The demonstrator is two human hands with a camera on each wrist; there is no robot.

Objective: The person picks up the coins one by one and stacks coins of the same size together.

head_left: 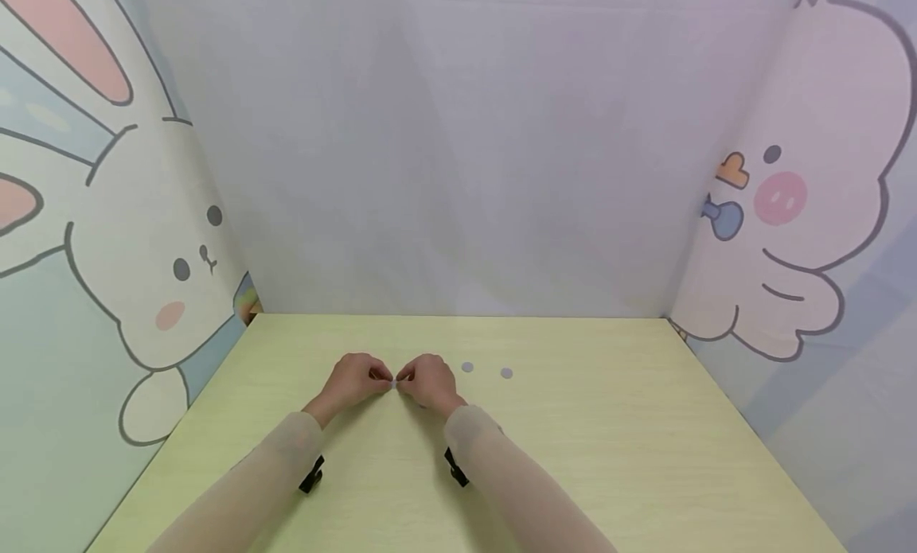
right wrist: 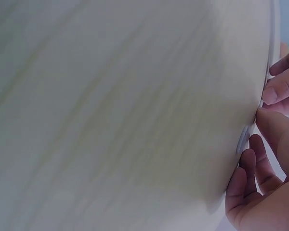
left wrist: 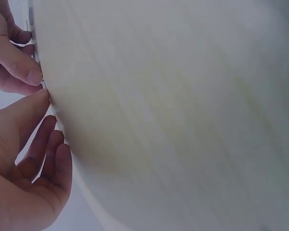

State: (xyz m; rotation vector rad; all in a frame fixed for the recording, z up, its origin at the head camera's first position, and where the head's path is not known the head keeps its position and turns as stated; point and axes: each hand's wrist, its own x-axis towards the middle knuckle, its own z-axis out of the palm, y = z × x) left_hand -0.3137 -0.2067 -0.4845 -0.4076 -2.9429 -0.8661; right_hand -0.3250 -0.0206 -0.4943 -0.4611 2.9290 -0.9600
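Observation:
Left of the table's middle, my left hand (head_left: 356, 379) and right hand (head_left: 430, 382) meet fingertip to fingertip. Between them is a small pale grey disc (head_left: 393, 384), mostly covered by the fingers; thumb and forefinger of each hand pinch at its edge. In the left wrist view, the left hand (left wrist: 26, 163) has its other fingers loosely bent near the tabletop. Beside the fingers of the right hand (right wrist: 274, 168), a flat grey disc (right wrist: 243, 139) lies on the table. That disc (head_left: 423, 406) is largely hidden under the right hand in the head view.
Two more grey discs, one nearer (head_left: 467, 367) and one farther right (head_left: 506, 373), lie flat beyond the right hand. The pale wooden table (head_left: 609, 442) ends at a white backdrop (head_left: 458, 155), with printed cartoon curtains at both sides.

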